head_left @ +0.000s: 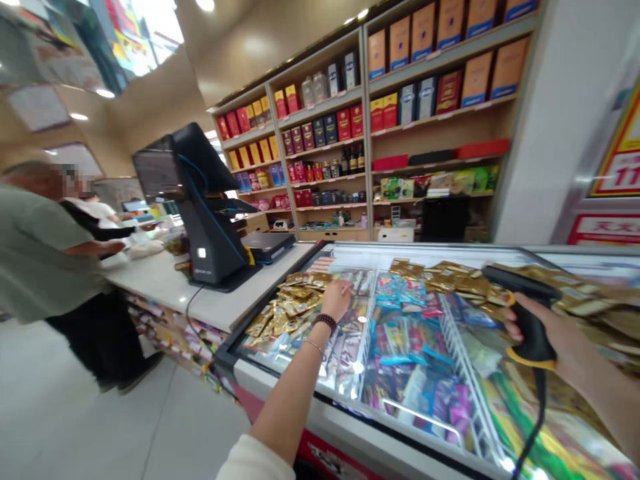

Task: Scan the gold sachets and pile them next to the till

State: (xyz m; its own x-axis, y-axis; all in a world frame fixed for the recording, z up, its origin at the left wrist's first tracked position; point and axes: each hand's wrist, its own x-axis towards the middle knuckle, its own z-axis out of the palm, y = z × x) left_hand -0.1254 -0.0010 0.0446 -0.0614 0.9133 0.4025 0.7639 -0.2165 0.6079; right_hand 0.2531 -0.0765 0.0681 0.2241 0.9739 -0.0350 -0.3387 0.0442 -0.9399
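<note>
My right hand (pixel 540 320) is wrapped round the grip of a black barcode scanner (pixel 530 283) with yellow trim. Its cable hangs down toward the bottom edge. My left hand (pixel 336 300), with a beaded bracelet on the wrist, reaches over the glass top of a chest freezer (pixel 270 387). Its fingers are curled together, and I cannot make out what is in them. Beside that hand, gold foil packets (pixel 295 297) lie in a loose pile on the glass. More gold packets (pixel 455 277) are spread near the scanner. Ice-cream packs (pixel 407 337) show through the glass.
A checkout terminal (pixel 200 207) stands on the white counter (pixel 220 303) to the left, a flat scale (pixel 270 245) behind it. Boxed bottles fill the wall shelves (pixel 325 113). A person in a green shirt (pixel 45 243) stands at the counter's far side.
</note>
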